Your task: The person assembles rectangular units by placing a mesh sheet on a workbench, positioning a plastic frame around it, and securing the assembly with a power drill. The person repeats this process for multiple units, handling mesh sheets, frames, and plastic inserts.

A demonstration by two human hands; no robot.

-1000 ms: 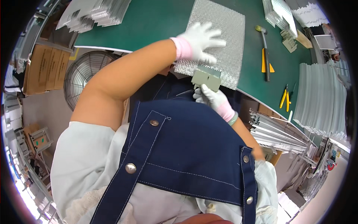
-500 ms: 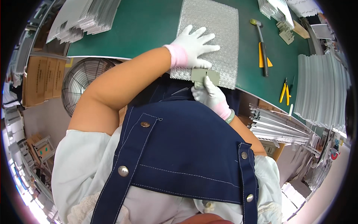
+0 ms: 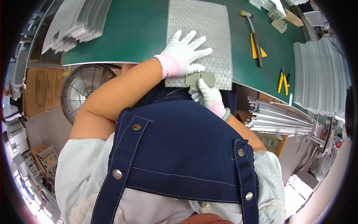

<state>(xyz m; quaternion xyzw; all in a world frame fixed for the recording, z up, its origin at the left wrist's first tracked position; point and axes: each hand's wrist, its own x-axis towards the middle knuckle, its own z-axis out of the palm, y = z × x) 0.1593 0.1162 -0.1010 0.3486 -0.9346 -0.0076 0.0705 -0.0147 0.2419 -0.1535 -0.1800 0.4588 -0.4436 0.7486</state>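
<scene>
A silvery mesh panel lies on the green table, its near end reaching the table's front edge. My left hand, in a white glove with a pink cuff, rests on the panel with its fingers spread. At the panel's near edge is a flat grey-green plate with a small slot. My right hand, gloved alike, grips this plate from below, the thumb on top and the other fingers partly hidden under it.
Right of the panel lie a hammer on a yellow triangular piece and yellow-handled pliers. Stacked mesh panels stand at far left, more silvery sheets at right. A round fan is below the table's left edge.
The view has shifted slightly, so the table and its tools sit further left. Both hands keep their places on the panel and the plate.
</scene>
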